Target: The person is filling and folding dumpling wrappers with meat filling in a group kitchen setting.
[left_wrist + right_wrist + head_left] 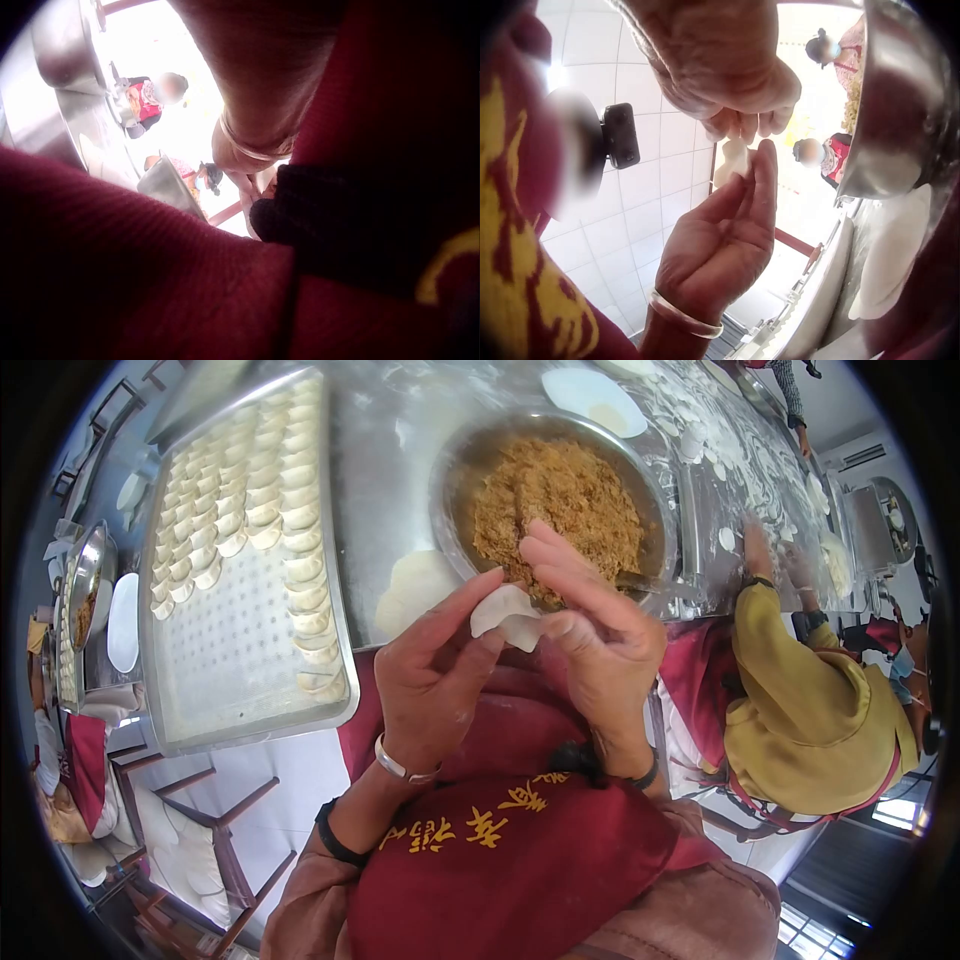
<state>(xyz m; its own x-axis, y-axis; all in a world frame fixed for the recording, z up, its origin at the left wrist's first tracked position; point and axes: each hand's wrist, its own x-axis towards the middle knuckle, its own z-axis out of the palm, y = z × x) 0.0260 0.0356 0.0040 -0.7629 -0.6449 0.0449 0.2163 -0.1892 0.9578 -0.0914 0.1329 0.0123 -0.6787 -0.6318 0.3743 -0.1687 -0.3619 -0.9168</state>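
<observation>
A white dough wrapper [508, 616] is held up between both hands, in front of a steel bowl [447, 525] of brown filling [560, 500]. The left hand [432, 685] pinches its left side between thumb and fingers. On the other side, the right hand [610, 660] has its thumb at the wrapper's edge, with the fingers extended above. In the right wrist view the left hand [716, 247] pinches the pale wrapper [736, 161] from below, and the right hand [720, 67] reaches it from above. The left wrist view is mostly covered by red cloth; no wrapper shows there.
A metal tray [240, 732] with rows of folded dumplings [300, 520] stands at the left. A white dough piece [415, 595] lies beside the bowl, and a white plate [595, 402] behind it. At the right, a person in a yellow top [810, 710] works at the floured table [715, 500].
</observation>
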